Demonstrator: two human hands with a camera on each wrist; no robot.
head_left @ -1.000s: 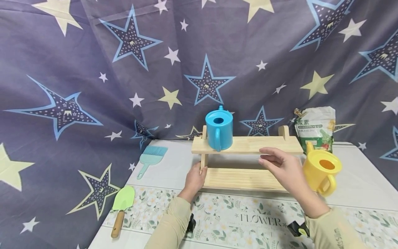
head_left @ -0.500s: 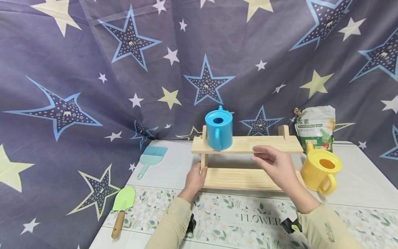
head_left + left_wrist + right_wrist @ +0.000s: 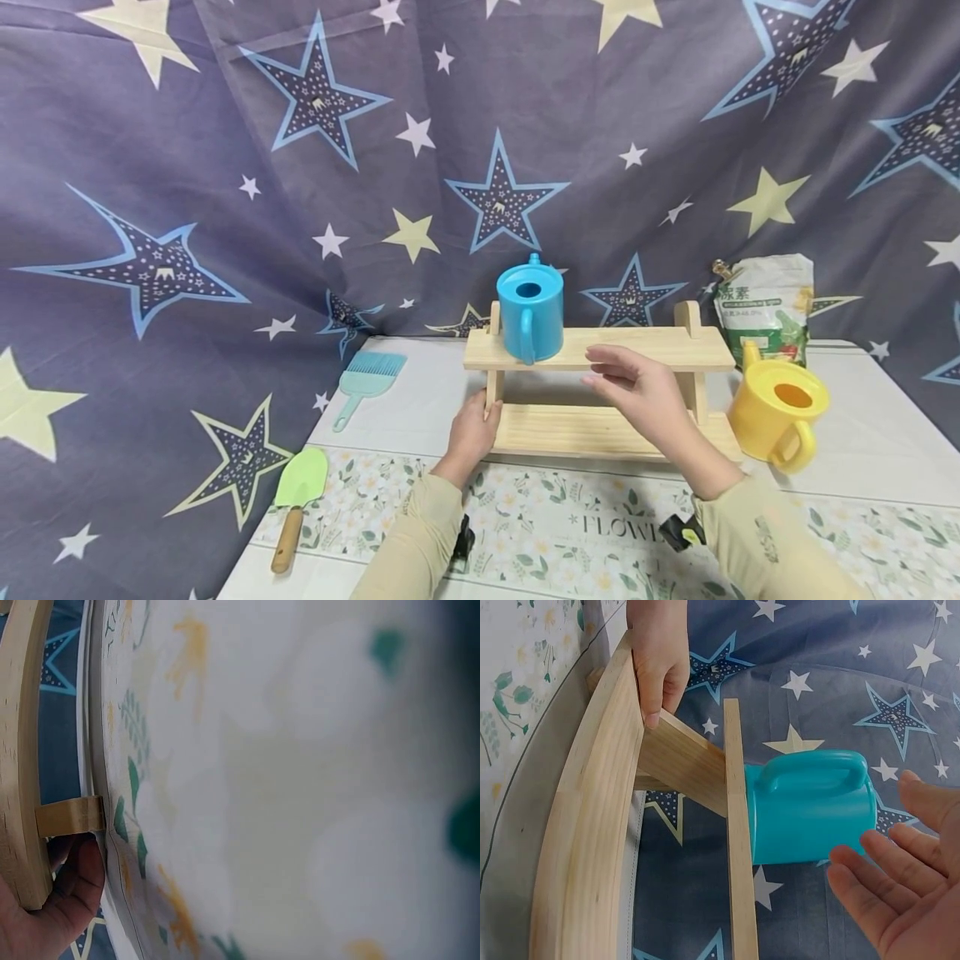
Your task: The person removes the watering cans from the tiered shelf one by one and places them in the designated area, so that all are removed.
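Observation:
A two-tier wooden shelf rack stands on the table. On the left of its upper board sits a blue watering can, spout pointing to the back and handle to the front. My left hand grips the left end of the lower board by the leg, thumb on the wood and fingers curled beneath it. In front of the upper board hovers my right hand, holding nothing, with relaxed fingers spread. In the right wrist view, its fingers are close to the can.
A yellow watering can stands at the rack's right end, before a white and green bag. To the left lie a light-blue dustpan-shaped scoop with comb teeth and a green trowel with wooden handle. A starry cloth hangs behind.
My right hand has moved left along the front of the rack, away from the yellow watering can and toward the blue one. My left hand keeps its grip in place.

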